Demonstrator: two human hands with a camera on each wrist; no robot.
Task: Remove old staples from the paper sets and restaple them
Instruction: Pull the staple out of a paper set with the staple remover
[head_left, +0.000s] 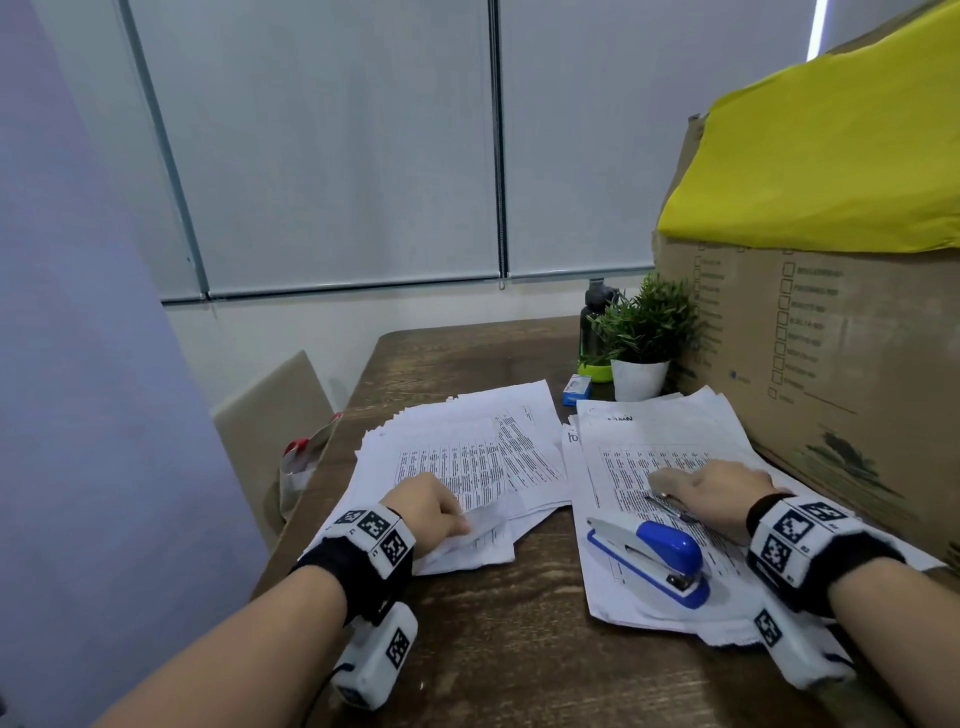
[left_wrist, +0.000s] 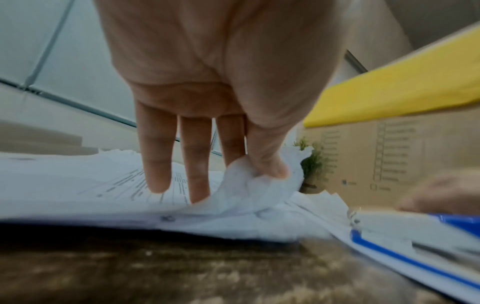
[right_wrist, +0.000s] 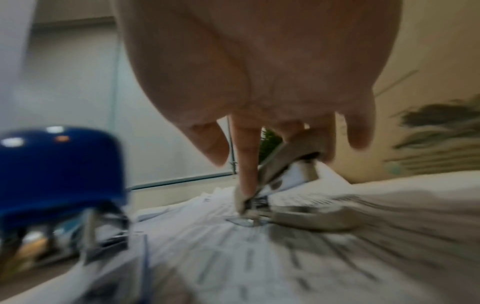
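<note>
Two spread stacks of printed paper sets lie on the wooden table. My left hand (head_left: 460, 525) is on the near corner of the left stack (head_left: 467, 452). Its thumb and forefinger pinch a curled-up sheet corner (left_wrist: 249, 189), while the other fingers (left_wrist: 155, 164) lie straight on the page. My right hand (head_left: 665, 486) is on the right stack (head_left: 675, 447) and grips a metal staple remover (right_wrist: 288, 162), whose tip touches the paper. A blue and white stapler (head_left: 649, 558) lies on the right stack, just near-left of that hand.
A large cardboard box (head_left: 841, 364) draped with yellow cloth (head_left: 831, 156) stands right behind the right stack. A potted plant (head_left: 641, 338), a dark bottle (head_left: 592, 322) and a small blue box (head_left: 575, 388) sit at the back. A chair (head_left: 275, 415) stands at the table's left edge.
</note>
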